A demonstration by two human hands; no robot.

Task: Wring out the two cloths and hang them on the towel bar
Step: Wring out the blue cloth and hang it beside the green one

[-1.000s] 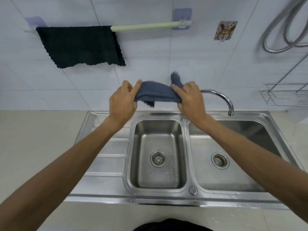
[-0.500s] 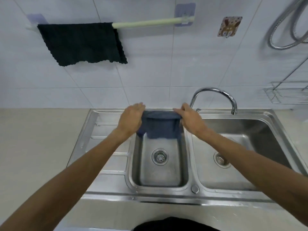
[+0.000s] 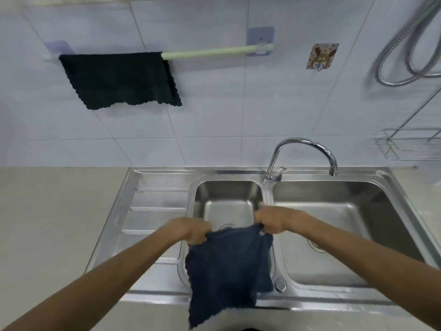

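Note:
A dark blue cloth [image 3: 228, 266] hangs spread open over the left sink basin, held by its two upper corners. My left hand [image 3: 191, 229] pinches the left corner and my right hand [image 3: 274, 220] pinches the right corner. Its lower edge drops past the sink's front rim. On the wall, a pale green towel bar [image 3: 214, 53] carries a black cloth [image 3: 119, 78] draped over its left half. The bar's right half is bare.
The steel double sink [image 3: 334, 235] has a ribbed drainboard [image 3: 152, 211] on the left and a curved tap [image 3: 303, 154] between the basins. A wall hook [image 3: 321, 56], a shower hose [image 3: 410, 51] and a wire rack [image 3: 410, 144] sit to the right. Beige counter [image 3: 55, 223] lies left.
Both hands have come down and toward me with the blue cloth, from in front of the wall to low over the left basin. The cloth has gone from bunched to spread open.

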